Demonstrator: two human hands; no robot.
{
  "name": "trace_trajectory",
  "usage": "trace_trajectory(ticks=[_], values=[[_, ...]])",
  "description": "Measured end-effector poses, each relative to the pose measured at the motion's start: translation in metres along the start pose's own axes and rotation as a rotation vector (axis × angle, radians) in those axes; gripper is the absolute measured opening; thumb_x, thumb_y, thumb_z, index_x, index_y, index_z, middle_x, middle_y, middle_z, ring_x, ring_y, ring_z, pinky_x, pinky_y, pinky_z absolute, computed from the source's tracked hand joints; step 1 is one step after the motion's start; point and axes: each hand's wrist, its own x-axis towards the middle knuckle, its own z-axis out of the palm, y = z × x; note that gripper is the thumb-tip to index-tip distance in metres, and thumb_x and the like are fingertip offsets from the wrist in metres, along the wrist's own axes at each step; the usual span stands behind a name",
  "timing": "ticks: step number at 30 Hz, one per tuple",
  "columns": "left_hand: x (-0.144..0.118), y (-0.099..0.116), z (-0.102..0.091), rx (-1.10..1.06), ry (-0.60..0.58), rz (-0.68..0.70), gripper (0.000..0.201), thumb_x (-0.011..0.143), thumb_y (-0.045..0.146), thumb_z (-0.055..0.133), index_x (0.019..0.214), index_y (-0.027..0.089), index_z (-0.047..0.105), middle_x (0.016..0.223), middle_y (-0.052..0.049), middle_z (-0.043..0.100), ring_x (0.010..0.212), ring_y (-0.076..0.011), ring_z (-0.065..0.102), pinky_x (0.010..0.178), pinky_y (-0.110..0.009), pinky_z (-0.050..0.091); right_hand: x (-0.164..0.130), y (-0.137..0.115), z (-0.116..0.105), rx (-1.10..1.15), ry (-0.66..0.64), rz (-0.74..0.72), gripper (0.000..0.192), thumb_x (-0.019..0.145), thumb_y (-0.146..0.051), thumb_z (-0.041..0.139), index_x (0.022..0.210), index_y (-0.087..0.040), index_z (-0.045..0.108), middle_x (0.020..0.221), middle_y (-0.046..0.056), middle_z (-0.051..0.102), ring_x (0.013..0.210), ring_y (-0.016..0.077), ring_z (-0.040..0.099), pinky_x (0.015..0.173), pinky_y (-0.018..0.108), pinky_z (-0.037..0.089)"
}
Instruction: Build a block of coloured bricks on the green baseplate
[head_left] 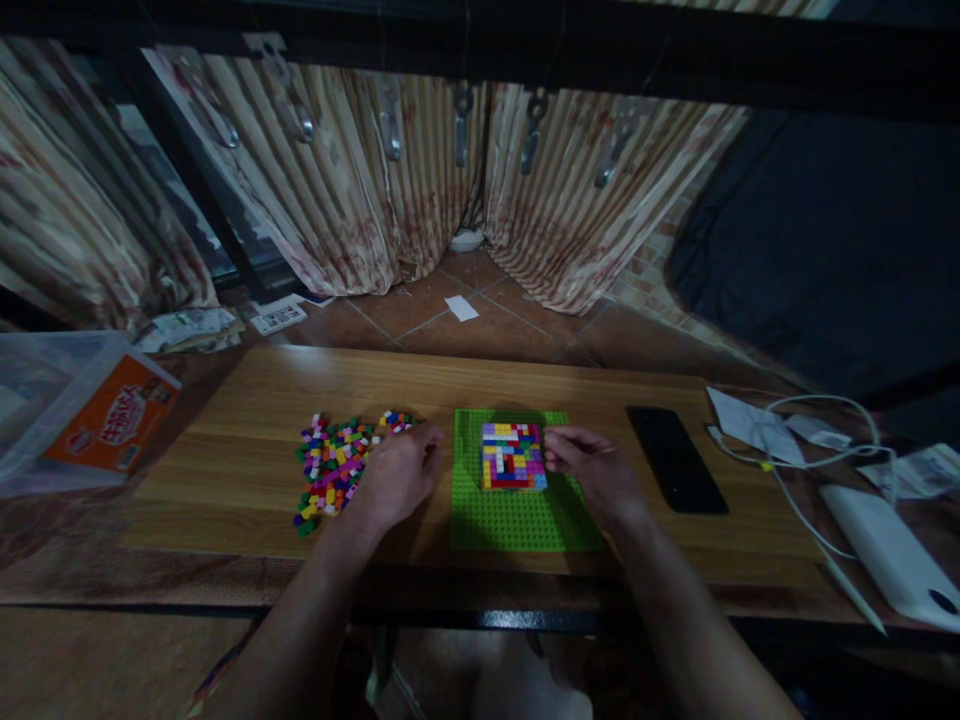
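A block of many-coloured toy bricks point(513, 458), roughly square, stands on the upper middle of a green studded baseplate point(525, 525). My right hand point(596, 468) is at the block's right side, thumb and fingers pinched together close against its edge. Whatever may be between those fingertips is too small to make out. To the left, a heap of loose small bricks point(337, 465) lies on the wooden board. My left hand point(397, 475) hovers at the heap's right side, between it and the baseplate, its fingers curled together. What they may hold is hidden, and part of the heap is covered by this hand.
Right of the baseplate lies a black phone point(676, 460) on the wooden board point(247, 430). Farther right are a white cable point(814, 400), papers point(754, 425) and a white power bank point(892, 555). A clear plastic bin point(45, 350) with an orange label stands at the left.
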Motion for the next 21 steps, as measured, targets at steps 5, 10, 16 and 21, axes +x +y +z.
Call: trace_trajectory(ticks=[5,10,16,21], values=[[-0.0003,0.0,-0.0004,-0.004,-0.007,0.0,0.015,0.089,0.019,0.046,0.09,0.02,0.061,0.084,-0.004,0.069,0.078,-0.0165,0.065,0.072,-0.025,0.044,-0.0001,0.002,0.0,-0.06,-0.021,0.002,0.035,0.059,-0.048,0.081,0.08,-0.02,0.076,0.071,0.003,0.073,0.059,0.0137,0.065,0.063,0.032,0.059],[-0.001,0.0002,-0.0009,0.005,0.005,-0.002,0.015,0.088,0.02,0.047,0.09,0.02,0.062,0.086,-0.005,0.069,0.081,-0.0173,0.065,0.074,-0.025,0.044,0.0008,0.005,-0.0026,-0.085,-0.05,0.003,0.034,0.061,-0.046,0.081,0.081,-0.019,0.076,0.075,0.003,0.074,0.062,0.0132,0.067,0.065,0.029,0.059],[-0.001,0.0001,-0.0009,0.004,-0.017,-0.013,0.014,0.088,0.019,0.047,0.088,0.02,0.061,0.086,-0.005,0.069,0.08,-0.0167,0.064,0.072,-0.025,0.044,0.0033,0.0086,-0.0034,-0.106,-0.036,-0.017,0.031,0.062,-0.044,0.08,0.08,-0.019,0.074,0.076,0.003,0.073,0.066,0.0147,0.068,0.069,0.031,0.058],[-0.0015,-0.0012,-0.0002,0.022,-0.011,-0.019,0.013,0.088,0.02,0.048,0.088,0.02,0.061,0.086,-0.005,0.069,0.08,-0.0169,0.064,0.072,-0.025,0.043,0.0012,0.0074,-0.0032,-0.217,-0.03,-0.047,0.029,0.06,-0.042,0.08,0.077,-0.019,0.072,0.076,0.002,0.072,0.065,0.0163,0.066,0.069,0.034,0.056]])
